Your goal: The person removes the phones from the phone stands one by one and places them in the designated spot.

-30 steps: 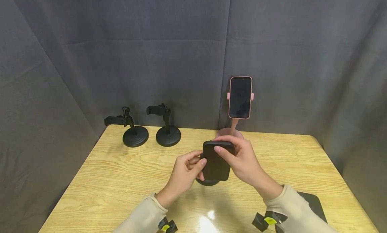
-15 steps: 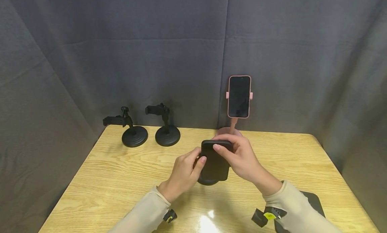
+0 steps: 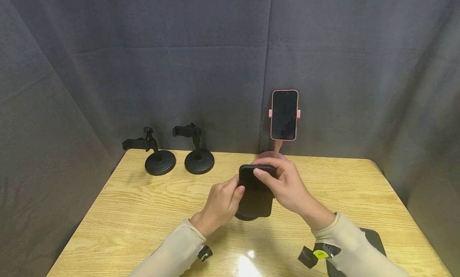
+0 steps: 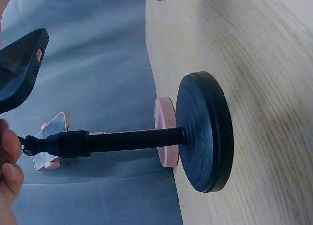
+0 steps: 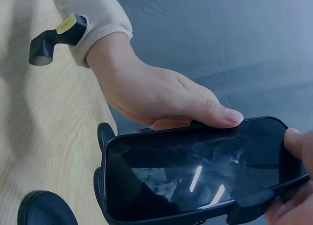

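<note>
In front of me, a black-cased phone [image 3: 256, 199] stands tilted at the head of a black phone stand [image 4: 132, 139]. My right hand [image 3: 289, 185] pinches the phone's top end, thumb on the screen and fingers behind. My left hand [image 3: 219, 203] curls at the phone's left side, its thumb over the edge and its fingers behind, by the stand's ball joint [image 4: 32, 145]. A clamp jaw [image 5: 249, 208] shows along the phone's long edge in the right wrist view. From the head, the phone hides most of the clamp and post.
Two black phone stands [image 3: 160, 162] [image 3: 199, 162] sit at the back left. Behind my hands, a pink stand [image 3: 278, 147] holds a pink-cased phone [image 3: 284, 115] upright. A flat black object [image 3: 373, 241] lies partly under my right forearm. Grey curtain [image 3: 179, 77] surrounds the table [image 3: 125, 213].
My left hand has closed in behind the phone's left side, its fingers now mostly hidden. The phone and my right hand have shifted only slightly.
</note>
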Demonstrator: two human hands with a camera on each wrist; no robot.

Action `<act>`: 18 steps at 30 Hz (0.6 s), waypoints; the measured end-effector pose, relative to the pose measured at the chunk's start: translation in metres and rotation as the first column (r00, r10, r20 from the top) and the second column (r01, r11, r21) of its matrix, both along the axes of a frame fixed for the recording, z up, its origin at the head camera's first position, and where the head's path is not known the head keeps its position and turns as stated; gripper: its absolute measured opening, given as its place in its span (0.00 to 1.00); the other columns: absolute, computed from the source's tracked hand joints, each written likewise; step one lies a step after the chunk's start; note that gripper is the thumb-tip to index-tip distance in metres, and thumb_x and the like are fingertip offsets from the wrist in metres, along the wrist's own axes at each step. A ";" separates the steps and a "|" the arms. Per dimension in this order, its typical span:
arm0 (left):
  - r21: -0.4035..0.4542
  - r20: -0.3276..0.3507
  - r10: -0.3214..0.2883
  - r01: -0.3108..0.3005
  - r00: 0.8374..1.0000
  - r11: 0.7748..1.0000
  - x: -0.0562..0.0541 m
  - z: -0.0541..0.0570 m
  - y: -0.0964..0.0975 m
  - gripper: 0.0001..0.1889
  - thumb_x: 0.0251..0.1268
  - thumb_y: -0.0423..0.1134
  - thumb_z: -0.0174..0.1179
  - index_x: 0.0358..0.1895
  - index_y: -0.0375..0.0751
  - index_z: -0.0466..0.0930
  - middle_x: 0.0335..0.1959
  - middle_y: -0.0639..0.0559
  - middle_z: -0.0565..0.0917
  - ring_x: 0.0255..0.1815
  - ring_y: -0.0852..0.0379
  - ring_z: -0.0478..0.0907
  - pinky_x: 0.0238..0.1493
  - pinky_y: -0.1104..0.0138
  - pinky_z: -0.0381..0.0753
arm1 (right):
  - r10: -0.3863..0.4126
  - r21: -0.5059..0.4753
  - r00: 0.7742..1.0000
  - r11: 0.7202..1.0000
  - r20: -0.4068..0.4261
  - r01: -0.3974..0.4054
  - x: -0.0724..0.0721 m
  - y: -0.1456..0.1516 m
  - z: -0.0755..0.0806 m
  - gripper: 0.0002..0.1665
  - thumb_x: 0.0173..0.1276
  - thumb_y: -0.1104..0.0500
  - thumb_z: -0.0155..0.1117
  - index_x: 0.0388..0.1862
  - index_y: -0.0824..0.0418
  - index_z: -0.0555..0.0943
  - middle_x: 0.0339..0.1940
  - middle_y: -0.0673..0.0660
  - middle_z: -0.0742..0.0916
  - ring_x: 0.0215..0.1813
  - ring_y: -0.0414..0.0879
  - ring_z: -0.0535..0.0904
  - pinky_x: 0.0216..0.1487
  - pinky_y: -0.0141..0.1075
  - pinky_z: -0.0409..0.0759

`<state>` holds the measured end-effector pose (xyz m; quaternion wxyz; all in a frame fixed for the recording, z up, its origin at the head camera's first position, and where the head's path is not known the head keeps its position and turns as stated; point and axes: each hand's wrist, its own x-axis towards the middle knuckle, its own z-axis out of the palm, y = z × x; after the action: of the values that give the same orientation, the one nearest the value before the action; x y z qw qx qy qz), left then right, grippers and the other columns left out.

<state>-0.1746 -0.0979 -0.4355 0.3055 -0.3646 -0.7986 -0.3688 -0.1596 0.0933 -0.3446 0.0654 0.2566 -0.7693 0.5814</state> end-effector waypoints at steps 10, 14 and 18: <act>0.008 -0.001 0.026 -0.026 1.000 1.000 0.001 0.000 0.001 0.31 0.84 0.56 0.23 0.39 0.38 0.73 0.19 0.54 0.76 0.18 0.66 0.67 0.19 0.80 0.63 | -0.011 0.008 1.000 1.000 0.014 0.011 -0.002 -0.001 0.004 0.08 0.70 0.69 0.65 0.46 0.72 0.85 0.49 0.67 0.82 0.45 0.38 0.83 0.43 0.32 0.87; 0.009 0.012 0.033 -0.033 0.999 0.999 0.002 0.000 0.001 0.31 0.83 0.57 0.23 0.38 0.38 0.73 0.18 0.55 0.74 0.18 0.66 0.66 0.19 0.80 0.61 | -0.016 0.006 1.000 1.000 0.009 0.016 -0.002 -0.001 0.003 0.09 0.70 0.69 0.65 0.46 0.72 0.85 0.48 0.66 0.83 0.45 0.37 0.83 0.44 0.31 0.87; 0.008 0.016 0.035 -0.035 0.999 0.999 0.003 -0.001 0.001 0.31 0.83 0.57 0.24 0.39 0.38 0.72 0.18 0.55 0.74 0.18 0.67 0.65 0.19 0.80 0.60 | -0.021 0.006 1.000 1.000 0.012 0.021 -0.001 -0.001 0.004 0.08 0.69 0.70 0.65 0.45 0.72 0.85 0.48 0.63 0.83 0.44 0.37 0.83 0.43 0.32 0.88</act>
<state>-0.1717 -0.0970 -0.4362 0.3070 -0.3464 -0.8056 -0.3697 -0.1605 0.0919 -0.3402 0.0663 0.2452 -0.7740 0.5800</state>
